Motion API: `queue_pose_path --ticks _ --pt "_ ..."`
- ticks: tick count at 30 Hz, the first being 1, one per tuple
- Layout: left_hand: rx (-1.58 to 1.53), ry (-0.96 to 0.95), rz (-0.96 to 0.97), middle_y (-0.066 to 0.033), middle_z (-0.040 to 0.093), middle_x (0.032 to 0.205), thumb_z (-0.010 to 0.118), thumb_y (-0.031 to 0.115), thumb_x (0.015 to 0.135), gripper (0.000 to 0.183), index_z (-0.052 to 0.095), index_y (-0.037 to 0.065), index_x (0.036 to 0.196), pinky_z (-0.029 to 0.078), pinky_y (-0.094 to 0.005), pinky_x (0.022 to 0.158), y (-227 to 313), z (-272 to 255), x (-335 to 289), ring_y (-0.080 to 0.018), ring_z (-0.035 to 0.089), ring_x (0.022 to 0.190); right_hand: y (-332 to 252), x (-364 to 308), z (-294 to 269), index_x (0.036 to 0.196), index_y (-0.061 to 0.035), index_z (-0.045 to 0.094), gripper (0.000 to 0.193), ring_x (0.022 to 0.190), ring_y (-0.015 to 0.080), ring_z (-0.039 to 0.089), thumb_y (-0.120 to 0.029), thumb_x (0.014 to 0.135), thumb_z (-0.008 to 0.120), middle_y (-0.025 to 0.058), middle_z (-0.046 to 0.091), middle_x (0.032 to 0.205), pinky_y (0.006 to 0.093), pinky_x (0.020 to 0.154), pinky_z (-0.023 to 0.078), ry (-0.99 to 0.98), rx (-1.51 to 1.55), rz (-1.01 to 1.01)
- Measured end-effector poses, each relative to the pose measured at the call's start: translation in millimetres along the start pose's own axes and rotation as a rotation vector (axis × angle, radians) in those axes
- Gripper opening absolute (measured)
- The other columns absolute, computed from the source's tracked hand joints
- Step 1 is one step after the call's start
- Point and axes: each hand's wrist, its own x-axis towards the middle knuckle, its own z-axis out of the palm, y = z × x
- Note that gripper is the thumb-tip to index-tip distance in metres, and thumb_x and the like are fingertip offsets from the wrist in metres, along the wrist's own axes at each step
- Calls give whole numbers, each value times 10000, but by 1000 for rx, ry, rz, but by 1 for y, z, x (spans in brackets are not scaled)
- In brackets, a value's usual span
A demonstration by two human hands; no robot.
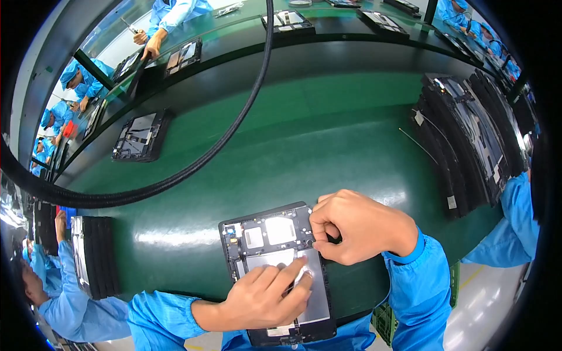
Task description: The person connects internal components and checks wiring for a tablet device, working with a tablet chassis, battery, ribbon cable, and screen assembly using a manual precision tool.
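Note:
An opened tablet (237,254) lies at the near edge of the green table, tilted slightly, its black frame, silver plates and small circuit parts exposed. Across its lower middle rests my left hand (260,297), fingers apart, the fingertips touching the silver plate and holding nothing I can see. At the tablet's upper right edge, my right hand (357,228) is closed in a pinch, thumb and forefinger close to the frame. Whatever lies between those fingertips is hidden or too small to name.
Stacked tablet bodies (462,146) stand at the right, another stack (93,257) at the left. A few more lie at the far left (140,137). A thick black cable (234,126) loops across the view. Blue-sleeved co-workers sit on both sides and beyond the raised shelf (333,44).

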Motion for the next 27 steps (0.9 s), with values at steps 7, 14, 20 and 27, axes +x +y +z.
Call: queue_pose_path --ticks 7,14,20,27 --pt "38 -18 -33 -188 771 1251 789 237 838 367 759 47 1151 499 -286 616 -2 -1 2 -183 604 695 0 -1 0 683 -19 637 144 676 320 598 -23 760 758 99 530 580 464 616 452 -19 10 31" --pt "41 -17 -19 -190 773 1248 787 222 834 352 762 31 1128 503 -285 610 -1 -2 6 -179 593 712 2 -1 -3 682 -13 638 128 651 313 585 -15 749 747 104 528 568 453 615 452 -31 49 40" --pt "-86 -11 13 -166 779 1264 803 168 792 340 763 17 1094 528 -297 612 -5 1 8 -178 588 705 4 -2 -2 684 -12 647 109 640 309 580 -16 735 743 106 536 569 446 616 458 -26 62 33" --pt "-88 79 -60 -100 752 1104 788 12 773 500 784 -22 1271 556 -297 592 -6 7 5 -163 653 699 0 -1 -2 680 -14 647 99 656 315 592 -25 721 737 107 550 586 452 607 450 -24 35 43"
